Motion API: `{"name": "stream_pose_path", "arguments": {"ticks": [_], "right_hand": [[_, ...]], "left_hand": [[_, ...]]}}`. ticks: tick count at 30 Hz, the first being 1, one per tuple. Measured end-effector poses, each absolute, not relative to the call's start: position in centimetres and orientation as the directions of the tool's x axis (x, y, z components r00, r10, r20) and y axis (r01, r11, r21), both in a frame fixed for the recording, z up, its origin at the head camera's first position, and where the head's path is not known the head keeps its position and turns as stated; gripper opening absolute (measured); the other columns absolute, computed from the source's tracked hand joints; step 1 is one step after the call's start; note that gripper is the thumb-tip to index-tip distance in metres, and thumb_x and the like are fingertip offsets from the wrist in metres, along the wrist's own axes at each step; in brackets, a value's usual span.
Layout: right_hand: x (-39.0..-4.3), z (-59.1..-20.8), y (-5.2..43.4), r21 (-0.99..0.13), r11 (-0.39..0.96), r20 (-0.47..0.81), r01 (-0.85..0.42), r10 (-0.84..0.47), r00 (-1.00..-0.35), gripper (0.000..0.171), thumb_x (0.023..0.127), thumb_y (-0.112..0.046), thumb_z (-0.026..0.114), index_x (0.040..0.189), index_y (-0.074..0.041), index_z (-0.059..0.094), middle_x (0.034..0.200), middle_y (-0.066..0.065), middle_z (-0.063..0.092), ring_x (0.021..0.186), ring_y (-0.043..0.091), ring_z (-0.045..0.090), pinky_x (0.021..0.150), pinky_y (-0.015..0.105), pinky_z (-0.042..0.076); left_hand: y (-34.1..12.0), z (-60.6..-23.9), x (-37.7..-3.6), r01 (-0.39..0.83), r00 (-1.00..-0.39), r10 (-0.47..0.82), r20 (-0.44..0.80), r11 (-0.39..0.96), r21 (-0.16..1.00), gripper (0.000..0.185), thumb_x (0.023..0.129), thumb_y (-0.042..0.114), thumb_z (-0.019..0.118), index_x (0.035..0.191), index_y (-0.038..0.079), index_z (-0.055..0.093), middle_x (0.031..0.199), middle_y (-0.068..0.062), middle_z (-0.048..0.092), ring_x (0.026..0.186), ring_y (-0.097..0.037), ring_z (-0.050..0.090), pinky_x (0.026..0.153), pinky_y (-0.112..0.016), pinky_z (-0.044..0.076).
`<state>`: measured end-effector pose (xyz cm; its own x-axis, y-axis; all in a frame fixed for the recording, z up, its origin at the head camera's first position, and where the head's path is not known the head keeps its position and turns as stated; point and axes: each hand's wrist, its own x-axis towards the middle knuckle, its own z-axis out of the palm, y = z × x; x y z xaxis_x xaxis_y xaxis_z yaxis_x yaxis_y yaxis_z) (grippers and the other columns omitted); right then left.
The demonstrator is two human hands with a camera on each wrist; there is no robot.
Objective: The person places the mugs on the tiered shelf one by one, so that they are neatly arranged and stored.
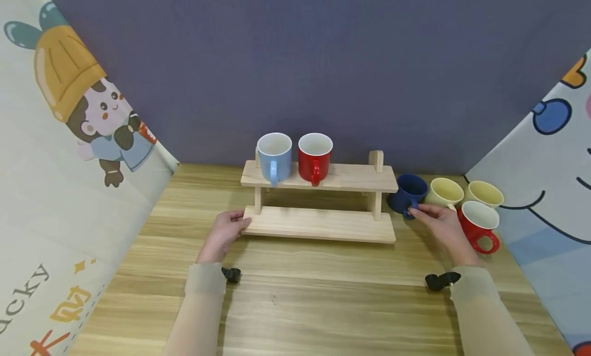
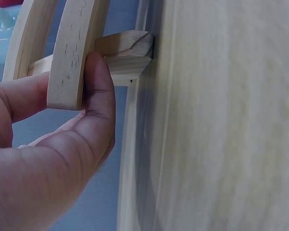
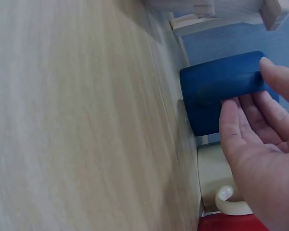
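Observation:
A two-shelf wooden rack [image 1: 318,223] stands mid-table with a light blue mug [image 1: 274,155] and a red mug [image 1: 315,155] on its top shelf. My left hand [image 1: 241,224] holds the left end of the lower shelf; in the left wrist view its thumb [image 2: 98,106] and fingers pinch the shelf board [image 2: 70,48]. A dark blue mug [image 1: 407,190] sits on the table just right of the rack. My right hand [image 1: 417,212] reaches it, and straight fingers [image 3: 260,110] touch the dark blue mug [image 3: 216,91] at its handle side; the handle is hidden.
Two pale yellow mugs [image 1: 444,192] [image 1: 485,193] and another red mug [image 1: 478,225] cluster right of the blue one, near the table's right edge. Printed fabric walls close in left and right, and a purple backdrop stands behind.

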<state>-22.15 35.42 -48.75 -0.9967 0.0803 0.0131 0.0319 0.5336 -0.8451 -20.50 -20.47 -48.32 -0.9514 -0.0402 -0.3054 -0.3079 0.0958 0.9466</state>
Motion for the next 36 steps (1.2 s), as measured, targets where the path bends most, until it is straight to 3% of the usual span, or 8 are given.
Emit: {"name": "stream_pose_path", "arguments": {"ticks": [4,10,18,25,32,36], "right_hand": [[-22.5,-49.1,35.5,-0.91,0.413,0.01,0.005,0.034,-0.999,0.052,0.1,-0.031,0.069,0.127,0.013,0.064,0.107,0.008,0.075,0.097,-0.003,0.062,0.082,0.012,0.046],[-22.6,-49.2,35.6,-0.977,0.214,-0.02,0.017,-0.012,-1.0,0.05,0.101,-0.022,0.068,0.127,0.02,0.058,0.104,0.002,0.075,0.098,0.003,0.065,0.085,0.015,0.05],[-23.0,-49.4,35.2,-0.997,-0.076,-0.014,0.02,-0.071,-0.997,0.031,0.101,-0.008,0.066,0.118,0.017,0.065,0.101,0.005,0.075,0.097,0.011,0.07,0.091,0.026,0.05],[-23.2,-49.4,34.8,-0.999,-0.041,-0.013,0.015,-0.047,-0.999,0.032,0.1,-0.011,0.068,0.115,0.016,0.066,0.098,0.005,0.075,0.094,0.009,0.07,0.086,0.023,0.053],[-22.5,-49.6,34.4,-0.977,0.215,-0.005,0.016,0.054,-0.999,0.049,0.101,-0.028,0.067,0.122,0.017,0.062,0.095,-0.003,0.074,0.09,0.004,0.066,0.084,0.018,0.052],[-22.1,-49.5,34.1,-0.984,0.178,0.015,0.003,0.098,-0.995,0.042,0.101,-0.025,0.068,0.119,0.013,0.066,0.094,-0.003,0.074,0.089,0.005,0.066,0.083,0.016,0.051]], "left_hand": [[-20.4,-48.2,-20.5,-0.313,-0.95,-0.041,-0.31,0.097,0.945,0.051,0.103,0.008,0.062,0.146,-0.013,0.042,0.112,-0.016,0.057,0.084,-0.017,0.057,0.074,-0.03,0.053],[-20.5,-48.0,-20.4,-0.309,-0.951,-0.034,-0.308,0.092,0.946,0.052,0.103,0.009,0.062,0.145,-0.014,0.042,0.11,-0.015,0.057,0.083,-0.017,0.056,0.074,-0.032,0.053],[-20.5,-48.0,-20.4,-0.317,-0.948,-0.047,-0.313,0.103,0.943,0.05,0.103,0.008,0.062,0.145,-0.014,0.044,0.11,-0.016,0.058,0.082,-0.016,0.057,0.073,-0.03,0.053],[-20.4,-48.0,-20.4,-0.321,-0.947,-0.046,-0.318,0.121,0.939,0.054,0.103,0.01,0.063,0.147,-0.013,0.041,0.117,-0.018,0.056,0.088,-0.018,0.058,0.079,-0.032,0.053],[-20.4,-48.0,-20.4,-0.322,-0.947,-0.046,-0.319,0.124,0.939,0.053,0.103,0.01,0.063,0.147,-0.012,0.042,0.118,-0.018,0.057,0.088,-0.018,0.059,0.079,-0.032,0.054],[-20.4,-48.0,-20.4,-0.323,-0.946,-0.051,-0.319,0.116,0.939,0.052,0.103,0.009,0.063,0.146,-0.012,0.043,0.117,-0.018,0.057,0.087,-0.018,0.058,0.079,-0.032,0.053]]}}
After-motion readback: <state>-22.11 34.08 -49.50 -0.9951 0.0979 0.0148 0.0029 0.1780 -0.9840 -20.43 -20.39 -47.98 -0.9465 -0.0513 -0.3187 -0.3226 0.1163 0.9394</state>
